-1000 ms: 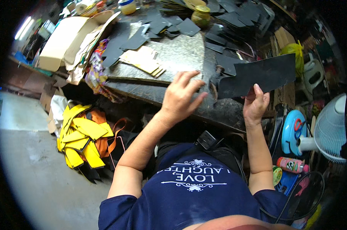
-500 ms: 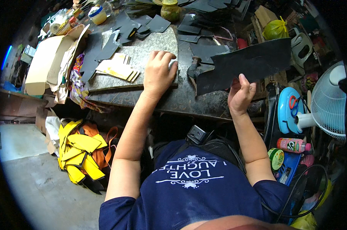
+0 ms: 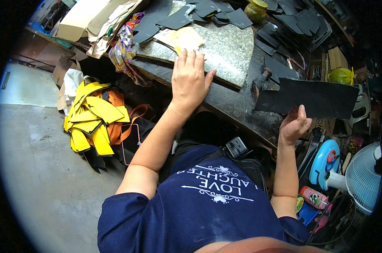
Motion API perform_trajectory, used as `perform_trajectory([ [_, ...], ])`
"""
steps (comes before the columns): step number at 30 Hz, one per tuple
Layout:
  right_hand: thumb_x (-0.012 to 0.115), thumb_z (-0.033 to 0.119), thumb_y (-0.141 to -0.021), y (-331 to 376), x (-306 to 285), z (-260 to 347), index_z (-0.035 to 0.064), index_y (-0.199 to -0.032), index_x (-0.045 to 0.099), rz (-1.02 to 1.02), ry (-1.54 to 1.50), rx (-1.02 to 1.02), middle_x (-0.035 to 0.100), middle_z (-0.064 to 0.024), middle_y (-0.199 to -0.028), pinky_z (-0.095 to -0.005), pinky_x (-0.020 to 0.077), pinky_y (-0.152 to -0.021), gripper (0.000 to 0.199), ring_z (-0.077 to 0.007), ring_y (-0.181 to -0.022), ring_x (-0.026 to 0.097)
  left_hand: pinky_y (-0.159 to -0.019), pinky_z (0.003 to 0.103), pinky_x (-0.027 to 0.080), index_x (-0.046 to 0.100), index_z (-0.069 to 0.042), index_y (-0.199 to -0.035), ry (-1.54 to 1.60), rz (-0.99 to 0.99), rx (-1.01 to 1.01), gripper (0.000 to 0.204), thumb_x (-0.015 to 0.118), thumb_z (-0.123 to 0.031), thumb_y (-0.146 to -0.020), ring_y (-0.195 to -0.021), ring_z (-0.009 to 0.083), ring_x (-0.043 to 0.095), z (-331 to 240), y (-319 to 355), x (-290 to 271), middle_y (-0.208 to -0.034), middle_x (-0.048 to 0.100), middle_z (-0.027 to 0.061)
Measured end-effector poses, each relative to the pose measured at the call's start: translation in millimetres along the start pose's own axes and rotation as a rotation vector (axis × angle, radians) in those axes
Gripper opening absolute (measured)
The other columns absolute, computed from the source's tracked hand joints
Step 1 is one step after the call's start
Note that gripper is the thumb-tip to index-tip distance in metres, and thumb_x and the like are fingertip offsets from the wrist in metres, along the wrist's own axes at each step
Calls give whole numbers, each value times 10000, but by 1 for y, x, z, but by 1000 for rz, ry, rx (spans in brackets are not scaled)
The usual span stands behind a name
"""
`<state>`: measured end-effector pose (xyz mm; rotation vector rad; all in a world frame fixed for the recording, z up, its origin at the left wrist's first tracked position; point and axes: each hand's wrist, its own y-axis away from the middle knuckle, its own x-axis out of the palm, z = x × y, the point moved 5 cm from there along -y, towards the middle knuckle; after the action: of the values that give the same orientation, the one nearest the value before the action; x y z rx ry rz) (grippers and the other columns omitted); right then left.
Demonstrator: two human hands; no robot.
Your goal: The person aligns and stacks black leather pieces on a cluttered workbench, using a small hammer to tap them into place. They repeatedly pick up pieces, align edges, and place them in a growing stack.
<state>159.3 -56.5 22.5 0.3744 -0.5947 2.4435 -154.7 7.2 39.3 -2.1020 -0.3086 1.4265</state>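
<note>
One black sheet (image 3: 321, 98) runs left to right (notched end left).

The person (image 3: 141, 179) wears a navy short-sleeved T-shirt (image 3: 191, 219) with white lettering (image 3: 220, 187) and hearts (image 3: 220, 198); left hand (image 3: 190, 82) and right hand (image 3: 294, 127) are bare.

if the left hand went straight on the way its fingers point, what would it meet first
Most likely the pale yellow pieces lying on the speckled slab, just ahead of the left hand; depth is unclear, so it may already be touching them.
</note>
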Motion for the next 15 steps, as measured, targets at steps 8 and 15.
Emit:
perform_trajectory([
  [8,638,94,-917,1,5,3,131,-704,451,-55,29,13,583,-22,-727,-302,564,-683,287,-122,-689,624,-1023,465,444,624,-17,-1034,282,-83,117,270,590,35,-770,-1145,383,571,6,12,-10,-1066,642,145],
  [15,632,88,-919,3,10,7,127,-699,468,-30,81,-27,581,-12,-783,-295,523,-683,278,-109,-726,594,-1015,445,454,583,6,-1217,520,0,124,415,690,-212,-880,-1142,386,594,-20,-21,1,-1196,617,231],
])
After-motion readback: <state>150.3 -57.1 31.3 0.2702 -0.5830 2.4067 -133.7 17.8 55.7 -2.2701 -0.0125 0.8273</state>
